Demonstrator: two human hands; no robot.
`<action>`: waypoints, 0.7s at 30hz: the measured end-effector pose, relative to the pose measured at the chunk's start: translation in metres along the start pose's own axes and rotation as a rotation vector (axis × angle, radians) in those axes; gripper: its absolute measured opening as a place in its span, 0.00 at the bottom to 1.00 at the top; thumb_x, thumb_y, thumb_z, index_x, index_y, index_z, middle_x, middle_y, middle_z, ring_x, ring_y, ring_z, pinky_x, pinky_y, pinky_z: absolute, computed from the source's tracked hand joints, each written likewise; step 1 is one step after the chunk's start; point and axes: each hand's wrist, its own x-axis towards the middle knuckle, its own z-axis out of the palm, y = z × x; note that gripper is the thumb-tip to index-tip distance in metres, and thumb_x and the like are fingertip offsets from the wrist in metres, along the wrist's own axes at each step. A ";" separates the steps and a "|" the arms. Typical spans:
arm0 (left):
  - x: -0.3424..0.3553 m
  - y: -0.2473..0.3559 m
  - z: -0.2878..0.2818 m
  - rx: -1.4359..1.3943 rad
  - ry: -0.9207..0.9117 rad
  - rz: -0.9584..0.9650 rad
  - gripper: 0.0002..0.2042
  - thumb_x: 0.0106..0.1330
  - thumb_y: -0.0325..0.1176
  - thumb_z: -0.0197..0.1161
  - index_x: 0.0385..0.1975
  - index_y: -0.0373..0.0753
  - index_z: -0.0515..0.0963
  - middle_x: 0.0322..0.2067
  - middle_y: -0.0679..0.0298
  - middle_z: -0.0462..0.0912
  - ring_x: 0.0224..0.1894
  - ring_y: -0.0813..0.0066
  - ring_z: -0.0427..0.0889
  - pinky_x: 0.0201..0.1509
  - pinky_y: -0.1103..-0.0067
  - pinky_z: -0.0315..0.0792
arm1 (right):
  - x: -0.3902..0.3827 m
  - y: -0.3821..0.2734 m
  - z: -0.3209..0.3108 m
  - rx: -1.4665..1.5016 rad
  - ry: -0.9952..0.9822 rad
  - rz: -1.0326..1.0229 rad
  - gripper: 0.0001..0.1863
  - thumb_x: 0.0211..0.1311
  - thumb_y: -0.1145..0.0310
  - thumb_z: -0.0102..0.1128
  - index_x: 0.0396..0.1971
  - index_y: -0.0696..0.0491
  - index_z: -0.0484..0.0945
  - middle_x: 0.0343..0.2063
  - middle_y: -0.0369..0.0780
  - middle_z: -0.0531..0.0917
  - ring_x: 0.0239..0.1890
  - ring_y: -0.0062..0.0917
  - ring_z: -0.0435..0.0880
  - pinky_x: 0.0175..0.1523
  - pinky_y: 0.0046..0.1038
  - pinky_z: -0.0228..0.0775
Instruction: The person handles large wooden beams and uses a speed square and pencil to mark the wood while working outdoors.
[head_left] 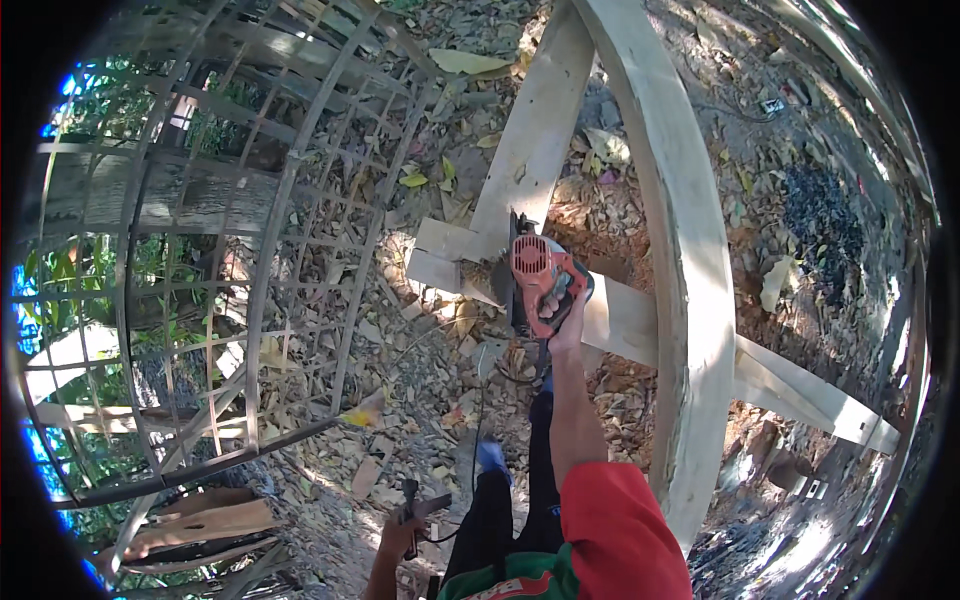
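Observation:
My right hand [568,322] is wrapped around the rear handle of a red circular saw [531,258]. The saw's dark base plate lies on pale boards where a long plank [545,120] meets a crossing board [622,318]. Its blade is mostly hidden. At the board's left end, short pieces [440,255] jut out past the saw. Low beside my legs, my left hand [397,535] grips a dark, angular object [424,506] with a short upright part and a side arm; its kind is unclear. A thin cord runs near it.
A large curved pale beam [690,240] arches over the crossing board on the right. To the left stands a wooden lattice [270,220]. Split wood [205,525] is piled at lower left. Dry leaves cover the ground, and a dark burnt-looking patch [820,210] lies far right.

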 end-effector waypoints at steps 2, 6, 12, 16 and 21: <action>0.004 0.013 0.015 0.027 -0.009 -0.059 0.15 0.60 0.27 0.61 0.46 0.35 0.70 0.29 0.61 0.79 0.26 0.73 0.80 0.31 0.79 0.76 | 0.023 0.003 -0.011 0.040 -0.050 0.034 0.27 0.69 0.39 0.35 0.29 0.49 0.68 0.17 0.31 0.68 0.20 0.20 0.69 0.28 0.23 0.65; 0.007 0.049 0.039 0.063 0.045 -0.069 0.11 0.61 0.29 0.61 0.41 0.34 0.71 0.28 0.63 0.79 0.27 0.76 0.79 0.32 0.78 0.75 | 0.032 0.005 -0.033 0.019 0.009 0.076 0.28 0.66 0.37 0.38 0.27 0.49 0.68 0.17 0.31 0.69 0.18 0.21 0.69 0.26 0.22 0.65; 0.033 0.082 0.042 0.244 -0.032 0.031 0.13 0.61 0.32 0.61 0.43 0.36 0.73 0.23 0.68 0.76 0.25 0.81 0.77 0.27 0.81 0.73 | 0.034 -0.002 -0.059 -0.297 0.271 0.091 0.28 0.65 0.41 0.46 0.29 0.54 0.75 0.22 0.34 0.77 0.24 0.25 0.77 0.32 0.25 0.71; 0.082 0.054 0.015 0.341 -0.105 0.228 0.12 0.59 0.32 0.61 0.39 0.34 0.74 0.20 0.67 0.76 0.22 0.80 0.75 0.26 0.80 0.69 | -0.003 -0.007 -0.053 -1.162 0.447 -0.036 0.27 0.63 0.46 0.51 0.40 0.58 0.79 0.33 0.42 0.83 0.34 0.33 0.81 0.40 0.32 0.72; 0.125 0.075 0.006 0.682 0.062 0.421 0.21 0.58 0.40 0.60 0.46 0.32 0.73 0.30 0.53 0.82 0.32 0.61 0.81 0.36 0.70 0.73 | -0.123 -0.039 -0.101 -2.098 -0.085 -0.762 0.18 0.61 0.54 0.55 0.38 0.54 0.79 0.27 0.44 0.82 0.31 0.36 0.81 0.31 0.32 0.70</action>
